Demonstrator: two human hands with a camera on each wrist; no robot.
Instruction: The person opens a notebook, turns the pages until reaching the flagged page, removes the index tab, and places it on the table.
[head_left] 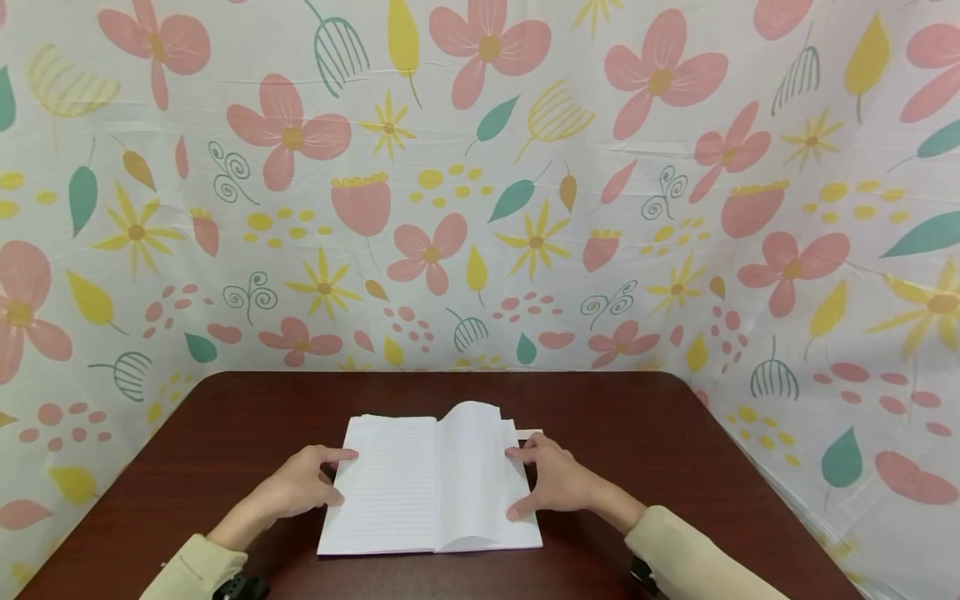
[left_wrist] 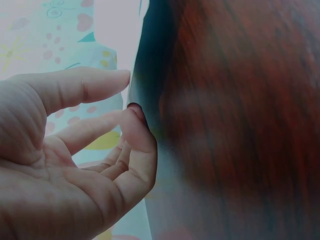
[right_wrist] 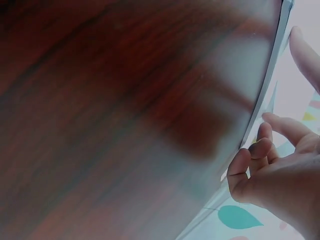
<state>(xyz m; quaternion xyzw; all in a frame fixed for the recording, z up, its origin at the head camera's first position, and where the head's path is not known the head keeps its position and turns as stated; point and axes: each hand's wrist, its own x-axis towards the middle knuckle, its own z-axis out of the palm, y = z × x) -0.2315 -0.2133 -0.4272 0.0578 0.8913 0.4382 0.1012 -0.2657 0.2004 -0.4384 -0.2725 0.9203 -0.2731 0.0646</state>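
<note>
An open notebook (head_left: pixel 386 487) lies on the dark wooden table, its left page ruled with lines. On the right side, a page (head_left: pixel 471 467) bulges up in a curve near the middle fold. My left hand (head_left: pixel 291 483) rests thumb and index fingertips on the notebook's left edge; the left wrist view shows its other fingers bent beside that edge. At the opposite edge, my right hand (head_left: pixel 558 477) touches the right side with its spread thumb and index finger. Its remaining fingers are bent near the table in the right wrist view.
The reddish-brown table (head_left: pixel 247 417) has rounded far corners. A pale flat strip (head_left: pixel 529 433) sticks out past the notebook's upper right edge. Flower-patterned cloth (head_left: pixel 487 208) hangs behind the table and along both sides. Dark wrist bands (head_left: pixel 242 587) show at the sleeves.
</note>
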